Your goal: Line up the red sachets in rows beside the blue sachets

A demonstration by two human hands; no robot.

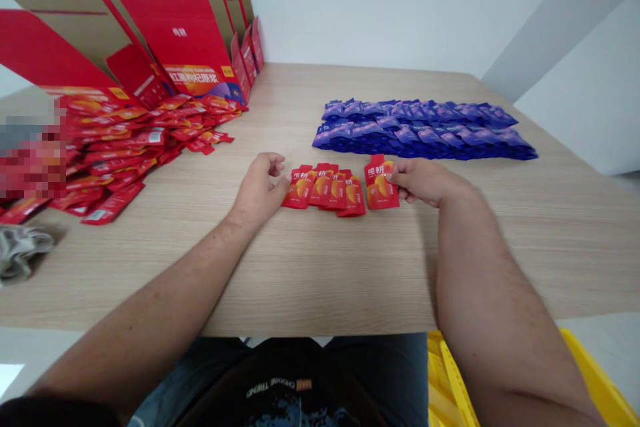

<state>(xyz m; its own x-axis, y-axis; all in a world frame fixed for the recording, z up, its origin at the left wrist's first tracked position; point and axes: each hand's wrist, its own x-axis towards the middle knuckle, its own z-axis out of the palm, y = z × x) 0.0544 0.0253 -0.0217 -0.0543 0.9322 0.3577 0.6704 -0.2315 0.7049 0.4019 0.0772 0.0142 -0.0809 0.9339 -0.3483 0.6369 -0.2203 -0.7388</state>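
Black T-shirt (285, 387) over a table edge, right hand pinching a red sachet

Below the chin, the black T-shirt faces a wood-grain tabletop (325, 267), with both forearms reaching across it. The right hand (417, 181) grips the side of a single red sachet (381, 182) between thumb and fingers, narrowly closed, and the packet stands just right of a short overlapping row of red sachets (325, 190). The left hand (257, 190) is loosely curled and holds nothing visible; its fingers (283, 183) sit at the row's left end, though contact cannot be told.

That edge pinch looks the weakest point: a slick film pouch could slip and drop. The overlapping row could also fan out if a finger nudges it. Further left, a loose heap of red sachets (115, 147) spreads beneath leaning flat red cardboard cartons (175, 40), which could tip onto it if bumped. Tidy rows of purple-and-blue sachets (425, 130) lie beyond the right hand, a grey cloth (20, 252) sits at the table's left edge, and a yellow plastic crate (450, 380) stands below on the right.
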